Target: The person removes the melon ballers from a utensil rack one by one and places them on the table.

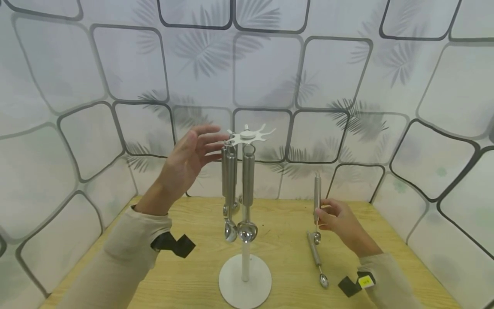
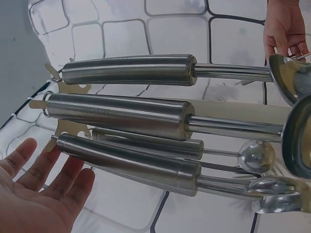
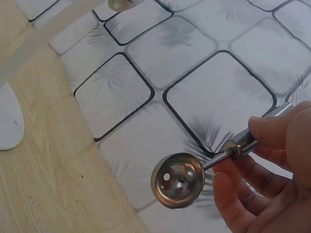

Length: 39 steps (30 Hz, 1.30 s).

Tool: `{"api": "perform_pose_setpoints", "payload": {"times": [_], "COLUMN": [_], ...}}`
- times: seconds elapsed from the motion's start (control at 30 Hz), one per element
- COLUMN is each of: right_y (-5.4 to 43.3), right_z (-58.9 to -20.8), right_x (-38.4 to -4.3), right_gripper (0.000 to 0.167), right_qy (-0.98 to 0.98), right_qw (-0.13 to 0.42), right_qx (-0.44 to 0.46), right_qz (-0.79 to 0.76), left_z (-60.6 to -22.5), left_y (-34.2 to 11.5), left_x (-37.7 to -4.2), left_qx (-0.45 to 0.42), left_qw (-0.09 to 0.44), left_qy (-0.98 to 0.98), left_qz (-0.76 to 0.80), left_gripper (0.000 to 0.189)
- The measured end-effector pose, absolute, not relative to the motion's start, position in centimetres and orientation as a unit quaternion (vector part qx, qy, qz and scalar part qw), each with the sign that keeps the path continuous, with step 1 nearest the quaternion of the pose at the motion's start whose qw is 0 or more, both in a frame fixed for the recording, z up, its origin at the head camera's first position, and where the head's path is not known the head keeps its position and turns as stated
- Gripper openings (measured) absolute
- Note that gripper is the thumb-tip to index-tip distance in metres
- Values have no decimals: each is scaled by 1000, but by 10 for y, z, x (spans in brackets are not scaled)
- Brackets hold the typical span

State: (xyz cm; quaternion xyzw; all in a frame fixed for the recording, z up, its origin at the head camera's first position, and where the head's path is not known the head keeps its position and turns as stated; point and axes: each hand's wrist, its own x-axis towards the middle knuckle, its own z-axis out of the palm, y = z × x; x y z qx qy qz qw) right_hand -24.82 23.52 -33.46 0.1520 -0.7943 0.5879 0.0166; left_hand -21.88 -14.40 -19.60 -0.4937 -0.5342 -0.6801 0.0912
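Observation:
My right hand (image 1: 341, 221) grips a small steel melon baller (image 1: 317, 191) by its handle, held upright with the bowl down. The right wrist view shows its round bowl (image 3: 165, 194) with small holes, thumb and fingers around the handle. In the middle stands a white rack (image 1: 248, 135) with a ring of hooks on top. Several steel scoops (image 1: 248, 180) hang by their rings from its left and near hooks. My left hand (image 1: 185, 156) is raised beside them, its fingers extended; in the left wrist view the fingertips (image 2: 83, 182) are right at a hanging handle.
A second small steel scoop (image 1: 314, 249) lies on the wooden table (image 1: 287, 240), right of the rack's round white base (image 1: 227, 281). Patterned white cloth walls (image 1: 262, 73) enclose the table at the back and both sides.

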Motion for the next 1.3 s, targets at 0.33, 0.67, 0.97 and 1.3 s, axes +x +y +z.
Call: {"api": "perform_pose_setpoints", "payload": {"times": [0.33,0.67,0.97,1.3], "right_y": [259,277,283,293], "right_z": [-363,-391,-414,-431], "right_x": [-254,-255,-261,-258], "right_gripper": [43,48,50,47], "right_qy": [-799,-817,-806,-812], "right_qw": [-1,-33,-69,-90], "right_qx": [101,39,19,-13], "right_qz": [592,574,588,577], "left_z": [-198,-198,-199,-197], "left_y": [-143,-141,-147,-143], "left_x": [-220,-221,-221,-221], "left_qx": [-490,-493,-494,-514], "left_qw": [93,87,88,79], "left_qy": [-531,-531,-531,-517], "left_qz": [-685,-683,-683,-681], "left_gripper": [35,34,35,35]}}
